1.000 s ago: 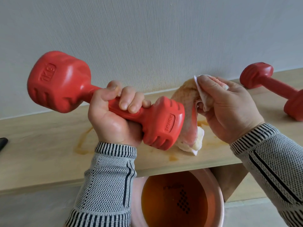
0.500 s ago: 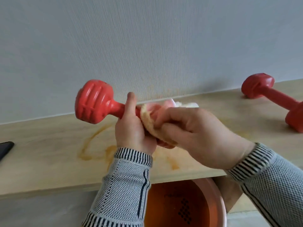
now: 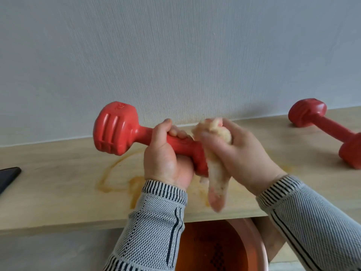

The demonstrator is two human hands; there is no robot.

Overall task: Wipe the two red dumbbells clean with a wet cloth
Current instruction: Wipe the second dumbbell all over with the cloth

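A dark flat object (image 3: 8, 176) lay at the far left of the wooden surface (image 3: 58, 192). The left hand (image 3: 167, 160), its grip clamped round the handle of a red dumbbell (image 3: 117, 130), held it tilted above the surface; raised writing on the far head was too blurred to read. Just right, the right hand (image 3: 242, 151) gripped a wet cloth (image 3: 215, 177) against the near head. Well right of both, the second dumbbell (image 3: 320, 125) lay on the surface. Below sat an orange basin (image 3: 224, 249).

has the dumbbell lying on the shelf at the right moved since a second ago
No. The lying dumbbell keeps its spot on the wooden shelf, far head by the wall; its shift in frame matches the shelf edge's, so the camera moved.
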